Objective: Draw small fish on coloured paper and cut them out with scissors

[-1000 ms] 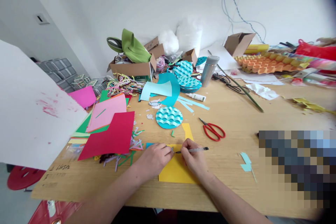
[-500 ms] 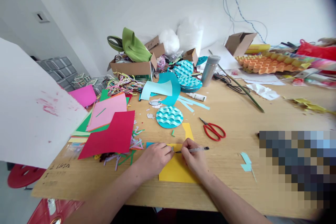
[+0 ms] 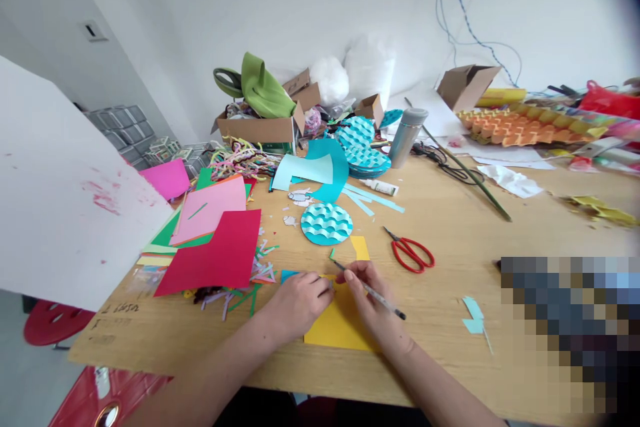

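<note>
My right hand (image 3: 367, 290) grips a slim pen (image 3: 377, 297) with a dark tip and dark end cap, its tip pointing up and left above the sheet's far edge. Beneath both hands lies a yellow paper sheet (image 3: 337, 327). My left hand (image 3: 305, 300) rests on the sheet's upper left part, fingers curled together; a small greyish thing shows at its fingertips, too hidden to name. A blue paper piece (image 3: 287, 275) peeks out beside that hand. Just beyond lie a yellow paper offcut (image 3: 360, 247) and a round turquoise card (image 3: 327, 224) with wavy strips.
Red-handled scissors (image 3: 411, 253) lie to the right of my hands. Red paper (image 3: 215, 253) and paper scraps (image 3: 263, 267) are at left. Farther back stand a glue bottle (image 3: 381, 187), lying down, a grey flask (image 3: 407, 137) and a cardboard box (image 3: 260, 130). Light-blue scraps (image 3: 473, 313) lie at right.
The pen has swung from nearly level to slanting, its tip now up and left, farther from my left fingertips. My left hand stays on the yellow sheet. The whole view has shifted slightly.
</note>
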Demonstrator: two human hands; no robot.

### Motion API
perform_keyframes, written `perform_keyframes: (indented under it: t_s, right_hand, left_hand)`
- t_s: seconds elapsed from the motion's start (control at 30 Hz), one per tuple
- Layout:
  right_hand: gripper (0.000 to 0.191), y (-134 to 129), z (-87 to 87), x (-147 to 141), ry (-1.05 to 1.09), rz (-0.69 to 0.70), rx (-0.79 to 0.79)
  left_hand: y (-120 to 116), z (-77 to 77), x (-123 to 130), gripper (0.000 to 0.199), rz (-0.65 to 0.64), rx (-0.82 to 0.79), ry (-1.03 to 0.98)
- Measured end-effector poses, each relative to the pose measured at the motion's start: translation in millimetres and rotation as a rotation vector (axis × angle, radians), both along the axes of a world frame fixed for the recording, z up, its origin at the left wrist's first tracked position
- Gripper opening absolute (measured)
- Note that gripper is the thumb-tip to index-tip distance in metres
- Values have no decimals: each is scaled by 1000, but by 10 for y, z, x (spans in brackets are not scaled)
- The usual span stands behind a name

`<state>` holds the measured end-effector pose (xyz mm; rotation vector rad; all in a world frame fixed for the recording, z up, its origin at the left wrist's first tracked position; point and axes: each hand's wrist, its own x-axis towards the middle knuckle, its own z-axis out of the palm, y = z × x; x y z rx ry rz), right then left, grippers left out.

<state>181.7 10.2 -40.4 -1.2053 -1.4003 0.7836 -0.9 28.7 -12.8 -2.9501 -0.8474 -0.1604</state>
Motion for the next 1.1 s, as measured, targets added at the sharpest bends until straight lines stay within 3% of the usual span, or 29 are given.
perform_keyframes:
  t_s: [0.2, 0.43, 0.6, 0.87, 1.0, 1.1]
  right_hand:
    - [27, 38, -30, 2, -369, -43, 127]
    - [25, 5, 12, -21, -539, -20, 176]
    - [23, -2, 11, -16, -578, -1, 188]
    - [18, 19, -37, 7, -573, 26, 125]
    - [18, 42, -35, 13, -529, 24, 87]
    - [23, 76, 82, 1, -412, 54, 15]
  left_hand:
    - [-21, 1, 11, 18, 45, 33, -16]
    - [-49, 3, 16, 17, 65, 34, -24]
    - [-169, -1, 88, 22, 165, -36, -17]
    - [-620, -266, 399, 37, 563, 60, -171]
    - [-726, -358, 458, 34, 632, 51, -260]
    - [-751, -378, 469, 37, 642, 41, -301]
